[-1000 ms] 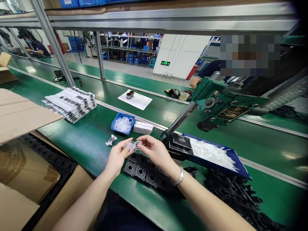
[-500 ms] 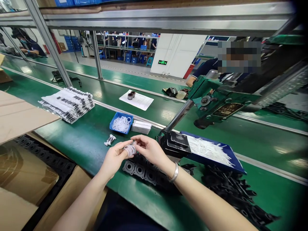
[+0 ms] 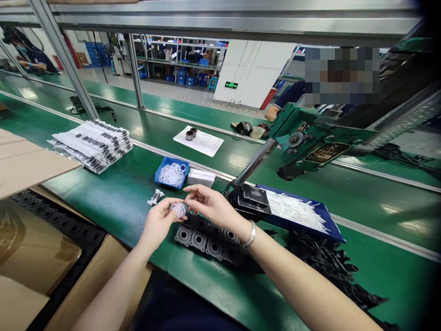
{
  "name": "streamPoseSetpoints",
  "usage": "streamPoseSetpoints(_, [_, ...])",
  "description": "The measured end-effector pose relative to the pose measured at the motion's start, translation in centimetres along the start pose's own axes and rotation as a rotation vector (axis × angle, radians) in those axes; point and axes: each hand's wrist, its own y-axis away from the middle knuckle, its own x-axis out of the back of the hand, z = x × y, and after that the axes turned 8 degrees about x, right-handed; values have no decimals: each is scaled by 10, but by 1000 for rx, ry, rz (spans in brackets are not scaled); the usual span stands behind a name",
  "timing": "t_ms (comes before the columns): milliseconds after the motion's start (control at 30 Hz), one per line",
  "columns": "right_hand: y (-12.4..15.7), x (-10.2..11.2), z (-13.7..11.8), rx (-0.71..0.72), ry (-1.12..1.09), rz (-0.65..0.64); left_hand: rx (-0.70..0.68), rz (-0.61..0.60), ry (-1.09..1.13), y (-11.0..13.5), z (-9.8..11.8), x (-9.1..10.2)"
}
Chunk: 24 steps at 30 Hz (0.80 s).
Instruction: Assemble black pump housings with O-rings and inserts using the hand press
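Observation:
My left hand point(image 3: 159, 221) pinches a small stack of white rings point(image 3: 178, 209) between thumb and fingers. My right hand point(image 3: 208, 205), with a silver bangle on the wrist, has its fingertips drawn together right beside that stack, seemingly pinching one ring, though I cannot make it out clearly. Both hands hover just above a row of black square parts with round holes point(image 3: 206, 240) lying on the green belt. A small blue tray of white rings point(image 3: 171, 173) stands just beyond the hands.
A green hand press point(image 3: 310, 145) stands at right over a blue tray of white pieces point(image 3: 298, 212). Loose black parts point(image 3: 330, 266) lie at right. A few small white parts point(image 3: 155, 196), bagged parts point(image 3: 93, 145), a paper sheet point(image 3: 200, 140) and cardboard boxes point(image 3: 24, 161) surround. A person works across the belt.
My hands have drawn closer together and dropped slightly toward the black parts. The ring stack now sits gathered in my left fingers instead of being spread between both hands.

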Motion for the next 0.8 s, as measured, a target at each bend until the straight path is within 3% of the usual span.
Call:
streamPoseSetpoints(133, [-16,2,27,-79,418,-141,-12,107,84,1,2,6])
streamPoseSetpoints(267, [-26,-6,49,-122,541,-355,17,107,134,7,-2,13])
streamPoseSetpoints(400, [-31,-12,54,-139,585,-465,34,83,126,16,-11,23])
streamPoseSetpoints(500, [-32,-6,52,-137,577,-439,29,63,97,21,-18,29])
streamPoseSetpoints(700, [-20,20,26,-127,448,-239,14,81,-84,26,-24,37])
streamPoseSetpoints(800, [-10,18,11,-125,339,-262,-168,59,-391,26,-26,39])
